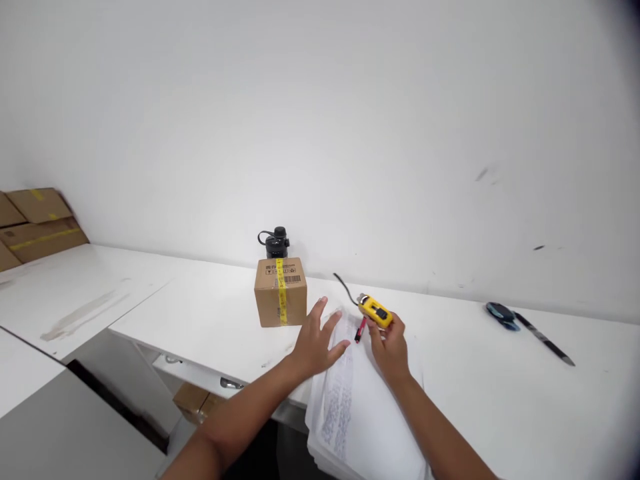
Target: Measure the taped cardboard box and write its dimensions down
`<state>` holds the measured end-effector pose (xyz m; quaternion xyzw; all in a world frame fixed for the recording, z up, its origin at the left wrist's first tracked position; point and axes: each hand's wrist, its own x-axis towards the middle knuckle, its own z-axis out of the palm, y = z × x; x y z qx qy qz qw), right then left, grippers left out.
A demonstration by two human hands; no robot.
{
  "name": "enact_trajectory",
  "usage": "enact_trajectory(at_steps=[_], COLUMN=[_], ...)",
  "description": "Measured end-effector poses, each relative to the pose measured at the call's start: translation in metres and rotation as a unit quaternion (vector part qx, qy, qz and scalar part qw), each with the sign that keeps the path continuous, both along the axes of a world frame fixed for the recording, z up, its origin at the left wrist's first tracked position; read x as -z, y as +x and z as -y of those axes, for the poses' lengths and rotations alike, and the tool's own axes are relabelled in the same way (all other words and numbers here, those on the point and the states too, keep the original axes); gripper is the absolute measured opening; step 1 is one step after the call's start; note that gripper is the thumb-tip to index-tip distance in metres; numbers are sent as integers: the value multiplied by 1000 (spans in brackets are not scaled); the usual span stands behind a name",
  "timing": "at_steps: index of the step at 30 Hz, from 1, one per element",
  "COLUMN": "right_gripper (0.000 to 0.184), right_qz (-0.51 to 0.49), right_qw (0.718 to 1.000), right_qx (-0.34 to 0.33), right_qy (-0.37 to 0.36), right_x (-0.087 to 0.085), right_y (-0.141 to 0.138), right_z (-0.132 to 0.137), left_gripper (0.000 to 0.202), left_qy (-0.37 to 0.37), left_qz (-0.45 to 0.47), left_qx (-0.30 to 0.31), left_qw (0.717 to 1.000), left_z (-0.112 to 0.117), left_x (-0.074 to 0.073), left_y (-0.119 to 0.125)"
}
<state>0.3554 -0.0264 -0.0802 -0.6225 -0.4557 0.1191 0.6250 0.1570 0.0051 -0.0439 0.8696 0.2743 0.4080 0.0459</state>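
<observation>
My right hand (391,348) is closed around a yellow hand tool (376,311) with a black slider and a silvery end; its exact kind is not clear. A thin dark strap (345,288) runs from that end, up and to the left. My left hand (316,343) is open, fingers spread, over the upper left edge of a thick stack of papers (373,420). Between the hands, a red and black pen (360,330) lies near the top of the stack, just below the yellow tool. Blurred writing runs down the top sheet's left side.
A taped cardboard box (267,303) stands left of my left hand, with a black bottle (277,243) behind it. On the right lie a dark blue object (502,315) and a dark strip with a pointed end (545,339). More boxes (45,230) sit far left.
</observation>
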Motion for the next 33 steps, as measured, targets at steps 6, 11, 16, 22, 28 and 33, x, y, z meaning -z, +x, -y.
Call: enact_trajectory(at_steps=[6,11,16,22,28,33], right_gripper=[63,64,63,64,59,63], right_qz=[-128,-137,-123,-131,-6,70], right_qw=[990,988,989,989,997,996], right_qx=[49,75,78,63,71,50], right_qy=[21,-12,-11,7,32,36], right_x=[-4,-8,-12,-2,4,-25], right_y=[3,3,2,6,9,-1], right_z=[0,5,11,13,11,14], left_gripper=[91,112,93,89,88,86], left_qy=[13,-141,-123,-183,-219,-151], left_qz=[-142,-224,-119,141,225,239], left_qx=[-87,-190,-185,-230,-167,-185], left_qw=[986,945,968,946,935,941], left_z=[-18,-57,-34,35,71,70], left_x=[-80,-121,-112,-62,-2,-7], left_y=[-31,-66,-115,-164,-176,-189])
